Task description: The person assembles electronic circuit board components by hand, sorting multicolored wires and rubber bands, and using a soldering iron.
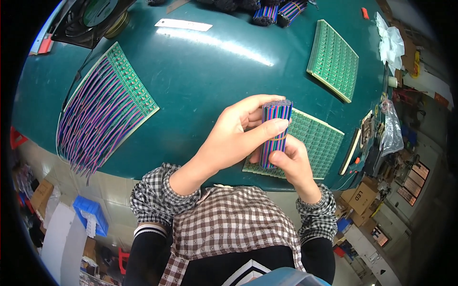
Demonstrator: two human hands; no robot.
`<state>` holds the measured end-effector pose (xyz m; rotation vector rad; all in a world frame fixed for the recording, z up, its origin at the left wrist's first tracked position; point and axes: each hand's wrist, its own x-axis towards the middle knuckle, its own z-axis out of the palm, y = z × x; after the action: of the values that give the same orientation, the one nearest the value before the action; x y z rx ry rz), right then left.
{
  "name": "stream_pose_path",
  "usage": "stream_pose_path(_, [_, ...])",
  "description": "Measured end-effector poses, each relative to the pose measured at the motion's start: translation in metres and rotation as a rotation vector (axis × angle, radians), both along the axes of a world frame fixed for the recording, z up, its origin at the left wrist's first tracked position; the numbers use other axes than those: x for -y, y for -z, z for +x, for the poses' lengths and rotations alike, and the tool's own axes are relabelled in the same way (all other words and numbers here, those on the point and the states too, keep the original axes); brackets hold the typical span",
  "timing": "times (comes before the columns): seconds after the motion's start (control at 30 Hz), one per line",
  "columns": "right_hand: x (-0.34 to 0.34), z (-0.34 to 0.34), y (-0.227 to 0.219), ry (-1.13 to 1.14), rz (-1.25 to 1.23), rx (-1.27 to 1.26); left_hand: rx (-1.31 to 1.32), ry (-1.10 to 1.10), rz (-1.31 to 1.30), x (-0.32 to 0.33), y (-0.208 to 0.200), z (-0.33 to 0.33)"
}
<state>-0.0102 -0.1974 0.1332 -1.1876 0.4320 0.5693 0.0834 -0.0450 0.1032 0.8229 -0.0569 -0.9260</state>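
My left hand (243,126) and my right hand (296,164) both grip a bundle of short wires (276,117), coloured blue, purple, pink and dark. A tan rubber band (278,138) circles its middle. The bundle stands nearly upright, its cut ends facing up and away from me. My left thumb presses across the upper half, while the right hand closes round the lower half. Under and behind my hands lies a panel of green circuit boards (317,138), partly covered by them.
To the left lies a circuit board panel (131,78) with many wires (98,117) attached. Stacked green panels (334,59) sit at the far right. More wire bundles (279,13) lie at the back, near a white strip (183,25). A black fan (88,19) stands far left.
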Motion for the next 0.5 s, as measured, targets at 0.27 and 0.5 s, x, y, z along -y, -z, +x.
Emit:
stream_pose_path(0.27, [-0.0037, -0.0025, -0.0008, -0.023, -0.426, 0.188, 0.066, 0.02, -0.087, 0.0, 0.0009, -0.0033])
stream_pose_path(0.5, [0.0017, -0.0015, 0.0011, -0.148, -0.772, 0.406, 0.304, -0.019, -0.121, -0.0006, -0.0025, -0.0047])
